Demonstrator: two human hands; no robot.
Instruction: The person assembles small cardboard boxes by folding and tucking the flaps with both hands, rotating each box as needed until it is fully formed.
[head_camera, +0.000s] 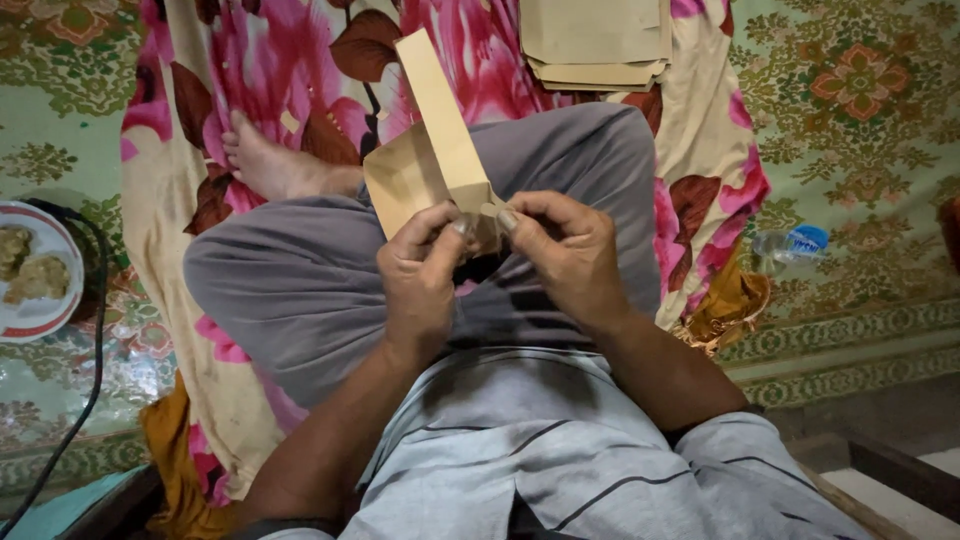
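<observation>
— Where do the hands sit? 
— Over the crossed legs (330, 290) at the centre, the left hand (420, 275) just beside the right hand (565, 255), both pinching the lower end of a folded paper piece (430, 150) that rises away from the person, above the knees.

— And beyond that? 
— A stack of paper sheets (595, 45) lies farther out on the cloth (720, 150) spread under the legs, a bare foot (270, 165) resting on it to the left.

— The edges? 
— A plate (35, 325) holding food sits far left on the mat (860, 120), a cable (95, 330) running just beside it; a small bottle (790, 245) lies on the mat to the right, just off the cloth
</observation>
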